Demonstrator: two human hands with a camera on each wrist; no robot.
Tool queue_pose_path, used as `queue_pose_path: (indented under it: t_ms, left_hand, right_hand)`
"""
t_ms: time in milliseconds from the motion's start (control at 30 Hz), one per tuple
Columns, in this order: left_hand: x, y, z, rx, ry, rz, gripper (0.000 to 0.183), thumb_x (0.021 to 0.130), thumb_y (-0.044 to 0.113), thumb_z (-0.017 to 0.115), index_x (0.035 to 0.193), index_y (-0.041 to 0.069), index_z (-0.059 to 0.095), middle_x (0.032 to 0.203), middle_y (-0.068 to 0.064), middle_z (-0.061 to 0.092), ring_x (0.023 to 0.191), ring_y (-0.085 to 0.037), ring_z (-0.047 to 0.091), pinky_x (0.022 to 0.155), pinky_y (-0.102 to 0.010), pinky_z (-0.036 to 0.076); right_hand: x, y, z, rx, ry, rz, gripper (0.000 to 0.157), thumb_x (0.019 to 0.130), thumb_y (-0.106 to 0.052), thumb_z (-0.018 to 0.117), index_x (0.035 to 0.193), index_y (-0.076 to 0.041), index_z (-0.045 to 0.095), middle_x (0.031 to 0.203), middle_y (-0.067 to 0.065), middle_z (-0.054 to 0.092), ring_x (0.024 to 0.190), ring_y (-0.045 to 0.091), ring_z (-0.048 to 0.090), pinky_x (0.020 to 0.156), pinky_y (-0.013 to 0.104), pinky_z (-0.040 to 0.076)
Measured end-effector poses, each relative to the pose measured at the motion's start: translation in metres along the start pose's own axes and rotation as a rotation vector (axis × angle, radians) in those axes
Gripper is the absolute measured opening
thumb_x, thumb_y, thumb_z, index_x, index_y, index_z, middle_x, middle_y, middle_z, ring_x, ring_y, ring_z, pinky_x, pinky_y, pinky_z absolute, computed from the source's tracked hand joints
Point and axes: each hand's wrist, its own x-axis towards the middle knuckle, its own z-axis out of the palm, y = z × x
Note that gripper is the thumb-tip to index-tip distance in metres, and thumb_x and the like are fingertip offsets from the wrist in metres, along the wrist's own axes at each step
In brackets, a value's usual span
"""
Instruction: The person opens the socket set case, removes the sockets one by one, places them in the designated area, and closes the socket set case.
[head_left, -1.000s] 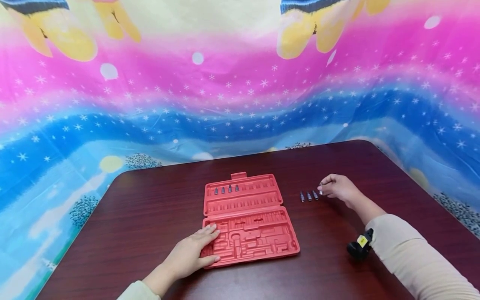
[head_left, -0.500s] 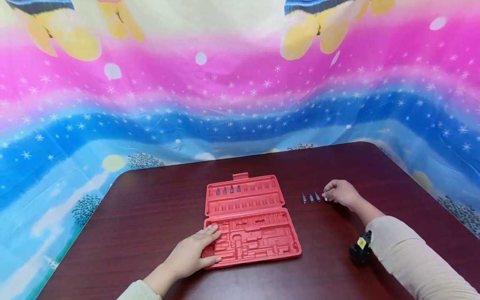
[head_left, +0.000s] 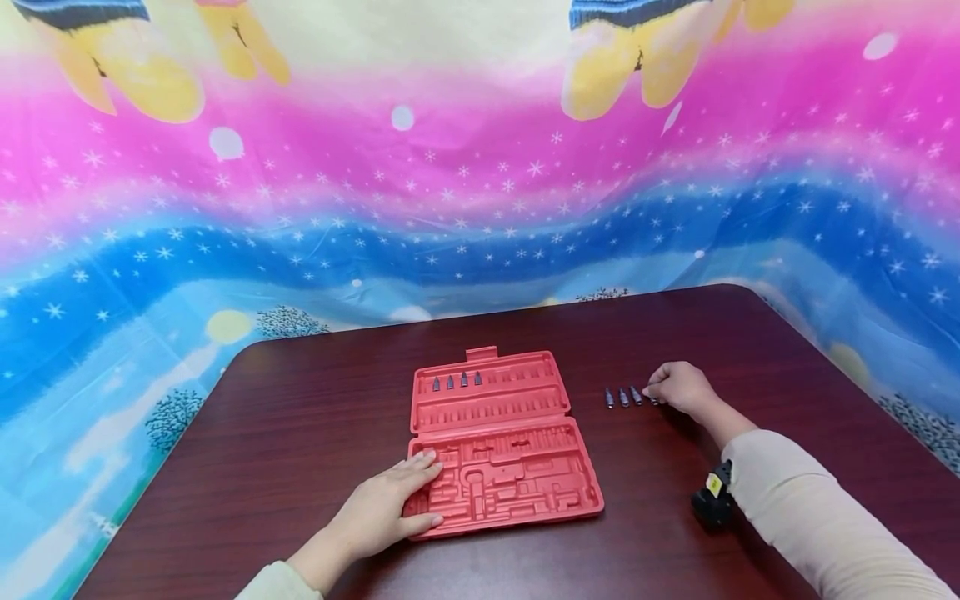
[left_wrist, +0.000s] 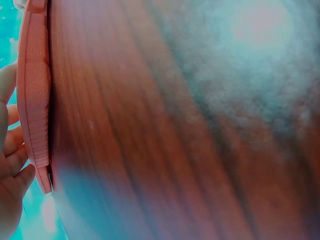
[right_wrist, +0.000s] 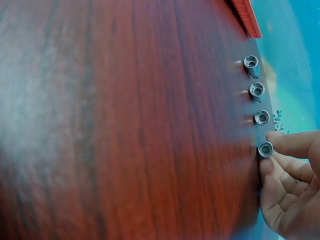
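Observation:
My right hand [head_left: 684,388] pinches a small grey metal socket [right_wrist: 265,149] between thumb and fingers, low at the table. In the right wrist view its round hollow end faces the camera. It is at the right end of a row with 3 similar sockets [head_left: 623,397], whose far ends taper in the head view. A red plastic case [head_left: 551,467] lies unfolded left of them. Several like pieces [head_left: 464,380] stand side by side in its far half. My left hand [head_left: 384,502] rests on the case's near-left edge, fingers extended over the rim and thumb at the front corner.
The dark wooden table [head_left: 315,417] has rounded far corners. A patterned cloth [head_left: 480,167] hangs behind it and around the sides. A black wrist camera [head_left: 712,504] with a yellow label sits below my right sleeve. Moulded slots fill the case.
My right hand has lowered the socket to the table at the right end of the row, still pinching it. My left hand has stayed on the case.

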Motion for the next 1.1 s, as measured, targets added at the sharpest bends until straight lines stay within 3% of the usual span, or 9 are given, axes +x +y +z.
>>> queue_pose_path:
  t_ms: [1100]
  left_hand:
    - [-0.0006,-0.0005,0.0018,-0.005,0.0,0.0,0.062,0.078,0.054,0.051,0.123,0.01,0.05,0.131,-0.005,0.04,0.119,-0.019,0.036,0.09,-0.039,0.035]
  right_hand:
    - [-0.0048,0.0013,-0.0005,0.034,-0.024,-0.004,0.019,0.079,-0.005,0.057,0.091,0.01,0.053,0.076,0.011,0.053,0.066,0.021,0.048,0.055,0.032,0.042]
